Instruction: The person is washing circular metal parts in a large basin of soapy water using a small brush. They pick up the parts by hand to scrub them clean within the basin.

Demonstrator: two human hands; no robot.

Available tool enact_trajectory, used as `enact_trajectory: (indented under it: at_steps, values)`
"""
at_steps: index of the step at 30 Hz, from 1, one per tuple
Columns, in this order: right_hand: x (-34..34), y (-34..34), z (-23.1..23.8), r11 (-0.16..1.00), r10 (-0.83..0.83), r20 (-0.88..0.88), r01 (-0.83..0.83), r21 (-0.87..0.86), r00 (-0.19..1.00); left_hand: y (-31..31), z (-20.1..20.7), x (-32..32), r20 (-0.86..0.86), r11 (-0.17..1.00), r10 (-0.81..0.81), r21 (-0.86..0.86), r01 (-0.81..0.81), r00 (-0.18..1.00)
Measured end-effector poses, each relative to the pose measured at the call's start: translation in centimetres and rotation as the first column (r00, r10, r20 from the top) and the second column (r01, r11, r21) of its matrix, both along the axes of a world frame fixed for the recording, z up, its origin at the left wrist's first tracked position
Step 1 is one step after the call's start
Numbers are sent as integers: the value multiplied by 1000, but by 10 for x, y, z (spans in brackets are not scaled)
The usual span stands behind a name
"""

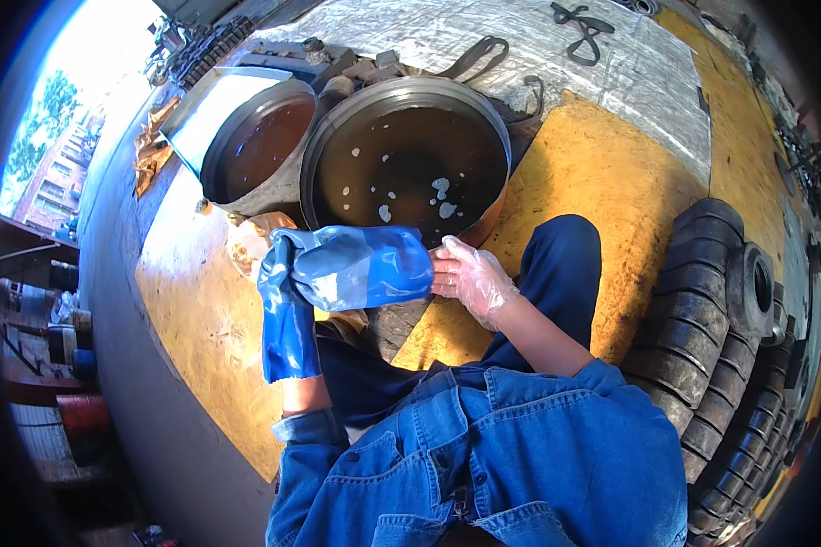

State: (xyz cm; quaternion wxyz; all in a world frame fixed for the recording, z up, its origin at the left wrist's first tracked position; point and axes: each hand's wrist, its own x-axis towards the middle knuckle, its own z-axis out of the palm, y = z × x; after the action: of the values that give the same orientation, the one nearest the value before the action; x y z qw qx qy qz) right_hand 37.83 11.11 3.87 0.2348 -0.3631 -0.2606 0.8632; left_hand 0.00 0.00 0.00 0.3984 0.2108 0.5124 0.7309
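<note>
1 blue glove point(360, 269) is clenched by the left hand point(281, 259), its cuff point(415, 263) met by the right hand point(477, 281), whose grip cannot be told.

At the grip, I saw over my remote feed the left hand point(281, 260) in a glossy blue rubber gauntlet point(290, 339) with a zigzag hem, and the right hand point(479, 281) in a crinkled, see-through plastic glove point(496, 299). Behind the grip, I made out a blue denim jacket point(566, 438) with stitched seams and pockets point(406, 531); to its right, navy trousers point(564, 251).
</note>
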Motion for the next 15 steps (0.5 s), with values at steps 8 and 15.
enact_trajectory:
  at_steps: [8,15]
  values:
    - [37,-4,7,986,164,-432,-165,35,887,-13,-33,-18,-363,941,85,336,45,928]
    - [33,7,26,304,301,448,-530,792,842,3,34,92,258,953,-124,298,43,958]
